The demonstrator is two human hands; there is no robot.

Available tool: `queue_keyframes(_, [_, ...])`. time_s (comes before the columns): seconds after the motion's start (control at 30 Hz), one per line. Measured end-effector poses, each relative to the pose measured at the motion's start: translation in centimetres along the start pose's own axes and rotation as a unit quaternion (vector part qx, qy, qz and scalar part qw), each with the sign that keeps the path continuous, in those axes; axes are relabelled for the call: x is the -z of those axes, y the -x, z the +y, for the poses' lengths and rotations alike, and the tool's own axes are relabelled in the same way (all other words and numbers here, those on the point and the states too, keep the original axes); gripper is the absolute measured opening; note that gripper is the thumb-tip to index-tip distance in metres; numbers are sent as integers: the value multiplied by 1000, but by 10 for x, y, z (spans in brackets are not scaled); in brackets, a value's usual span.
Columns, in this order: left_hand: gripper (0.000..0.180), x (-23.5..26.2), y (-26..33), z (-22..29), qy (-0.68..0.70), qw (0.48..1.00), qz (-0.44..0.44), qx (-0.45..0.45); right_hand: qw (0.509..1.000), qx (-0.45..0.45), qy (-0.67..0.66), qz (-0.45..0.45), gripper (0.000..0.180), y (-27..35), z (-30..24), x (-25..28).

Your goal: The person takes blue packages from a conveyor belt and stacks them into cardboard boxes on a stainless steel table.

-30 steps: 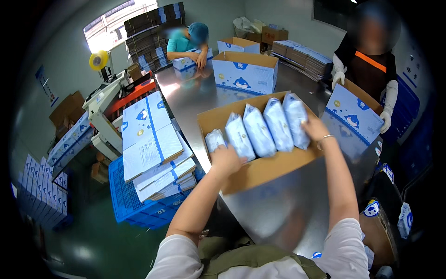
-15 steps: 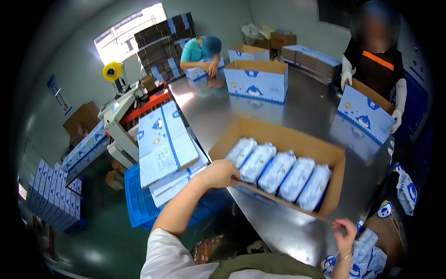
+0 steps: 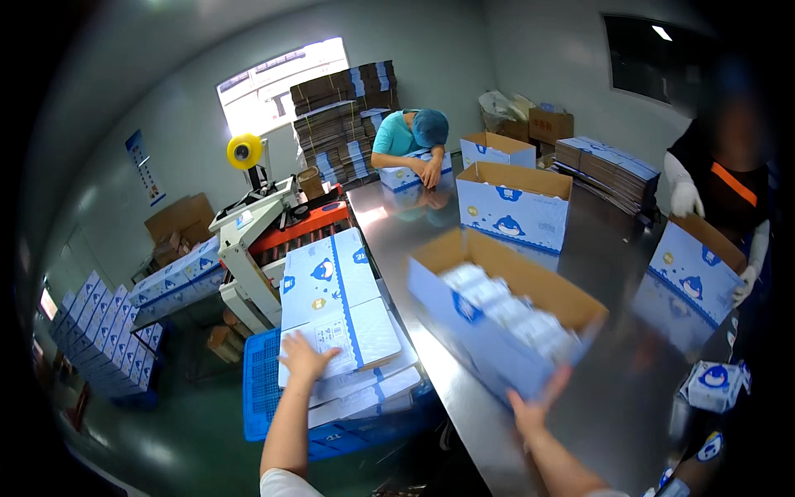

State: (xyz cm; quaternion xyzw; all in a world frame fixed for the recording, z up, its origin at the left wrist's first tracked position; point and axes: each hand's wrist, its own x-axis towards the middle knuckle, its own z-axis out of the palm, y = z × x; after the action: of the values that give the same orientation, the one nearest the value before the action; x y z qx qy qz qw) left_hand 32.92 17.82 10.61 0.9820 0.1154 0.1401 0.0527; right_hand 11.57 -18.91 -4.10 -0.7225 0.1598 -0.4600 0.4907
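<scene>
My left hand (image 3: 305, 359) has its fingers spread over the lower end of a stack of flattened blue-and-white cartons (image 3: 325, 273). It seems to touch the top one near its left edge. On the metal table, an open carton (image 3: 489, 344) with a brown inside holds a row of white-and-blue soft packs (image 3: 509, 311). Against the near right corner of that carton rests my right hand (image 3: 538, 404), thumb and fingers stretched apart. The carton is slightly blurred.
A blue plastic crate (image 3: 263, 389) sits under the flattened cartons. Beyond it stands a tape machine (image 3: 257, 228) with a yellow roll. Two open cartons (image 3: 513, 207) stand further back. A gloved co-worker (image 3: 729, 190) handles a carton at right; another person (image 3: 410, 141) leans on one.
My left hand has let go of the carton's edge and moved left to the flattened cartons. My right hand has come to the filled carton, which has turned and moved further away.
</scene>
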Motion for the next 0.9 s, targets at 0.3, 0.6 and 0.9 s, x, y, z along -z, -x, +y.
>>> queue_keyframes(0.3, [109,-47,-74,-72,40,958,-222,177,898,84,168,-397,53,-114,-3,-42])
queue_keyframes(0.6, [69,-35,-82,-78,173,950,-138,219,923,8,69,-377,32,64,-43,90])
queue_keyframes(0.9, [24,115,98,58,520,785,218,-258,958,-127,-17,-258,48,26,-42,94])
